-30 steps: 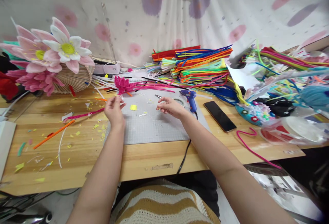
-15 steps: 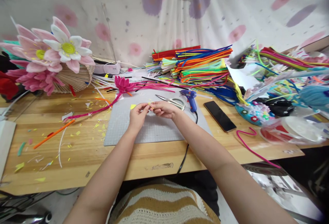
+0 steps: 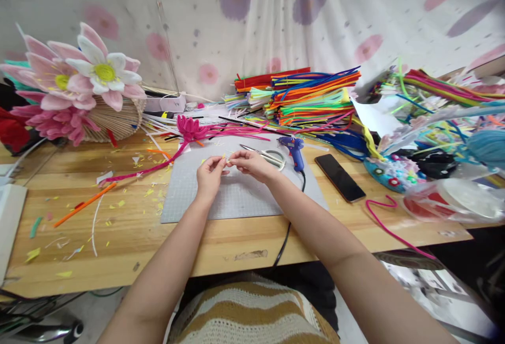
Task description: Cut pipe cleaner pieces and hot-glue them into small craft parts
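Observation:
Above the grey cutting mat point(image 3: 189, 196), my two hands meet fingertip to fingertip. My left hand point(image 3: 210, 175) pinches a small yellow piece point(image 3: 224, 158) between thumb and forefinger; its exact kind is too small to tell. From the other side, my right hand point(image 3: 252, 165) is closed with its fingertips at the same piece, partly covering it. Just behind the right hand lie scissors point(image 3: 276, 159) with pale handles. A blue hot glue gun point(image 3: 294, 152) rests on the mat to their right, its cord running toward the table's front edge.
A magenta pipe-cleaner flower point(image 3: 191, 129) with a long stem lies at the mat's back left. Yellow scraps and an orange pipe cleaner point(image 3: 84, 204) are on the left. A phone point(image 3: 340, 178) lies right of the mat. Pipe-cleaner bundles point(image 3: 315, 97) are stacked behind; a flower bouquet point(image 3: 104, 73) stands back left.
My fingers have shifted slightly around the small yellow piece, and the right hand has rolled so its back shows more. Other things keep their places; the view has moved a little.

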`<state>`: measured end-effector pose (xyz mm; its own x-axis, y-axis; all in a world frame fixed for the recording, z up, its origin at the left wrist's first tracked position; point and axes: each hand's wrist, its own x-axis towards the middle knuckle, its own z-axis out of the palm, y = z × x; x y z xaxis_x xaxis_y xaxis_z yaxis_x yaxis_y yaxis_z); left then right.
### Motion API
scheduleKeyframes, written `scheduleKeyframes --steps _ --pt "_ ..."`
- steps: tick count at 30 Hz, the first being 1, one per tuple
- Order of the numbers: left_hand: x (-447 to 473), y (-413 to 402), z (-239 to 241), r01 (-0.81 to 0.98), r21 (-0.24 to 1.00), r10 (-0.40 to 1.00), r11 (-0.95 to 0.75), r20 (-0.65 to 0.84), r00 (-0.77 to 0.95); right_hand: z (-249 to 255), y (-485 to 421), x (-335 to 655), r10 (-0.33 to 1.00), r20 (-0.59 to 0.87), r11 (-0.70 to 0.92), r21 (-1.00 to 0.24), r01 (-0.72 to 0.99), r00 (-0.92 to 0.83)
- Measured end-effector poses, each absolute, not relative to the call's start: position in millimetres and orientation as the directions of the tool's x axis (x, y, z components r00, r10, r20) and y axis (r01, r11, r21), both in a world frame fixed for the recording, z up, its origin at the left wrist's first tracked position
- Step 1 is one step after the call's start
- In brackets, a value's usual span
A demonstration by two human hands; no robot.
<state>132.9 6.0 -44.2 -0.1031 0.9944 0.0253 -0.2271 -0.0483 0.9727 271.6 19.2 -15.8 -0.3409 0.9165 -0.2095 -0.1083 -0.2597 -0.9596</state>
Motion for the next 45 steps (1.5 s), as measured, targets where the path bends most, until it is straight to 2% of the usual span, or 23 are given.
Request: scheduleKeyframes --steps 4,8,11,15,21,27,32,45 --pt "133 4 -38 -0.292 0.955 0.996 0.045 -0.064 -0.056 -20 23 270 0.963 -0.075 -0.061 -0.996 0.065 -0.257" --pt "130 3 -33 -0.312 0.942 0.991 0.124 -0.131 -0.001 -20 26 269 0.969 0.057 0.12 -0.96 0.253 -0.24" --pt "127 4 -32 -0.289 0.939 0.983 0.184 -0.179 0.046 -14 26 271 0.963 0.086 0.191 -0.886 0.422 -0.255" --pt "125 4 -32 -0.257 0.939 0.973 0.228 -0.209 0.099 -8 25 273 0.946 0.097 0.247 -0.833 0.495 -0.309" --pt "123 3 -31 -0.211 0.947 0.966 0.244 -0.219 0.137 -11 27 271 0.953 0.093 0.227 -0.851 0.474 -0.289" --pt "122 2 -29 -0.183 0.954 0.967 0.239 -0.217 0.13 -13 26 271 0.942 0.048 0.148 -0.947 0.284 -0.331" --pt "121 3 -29 -0.169 0.949 0.956 0.267 -0.239 0.17 -12 26 268 0.95 0.015 0.084 -0.975 0.208 -0.311" --pt "120 2 -27 -0.134 0.95 0.952 0.282 -0.26 0.163 -7 24 265 0.927 0.036 0.104 -0.981 0.163 -0.374"
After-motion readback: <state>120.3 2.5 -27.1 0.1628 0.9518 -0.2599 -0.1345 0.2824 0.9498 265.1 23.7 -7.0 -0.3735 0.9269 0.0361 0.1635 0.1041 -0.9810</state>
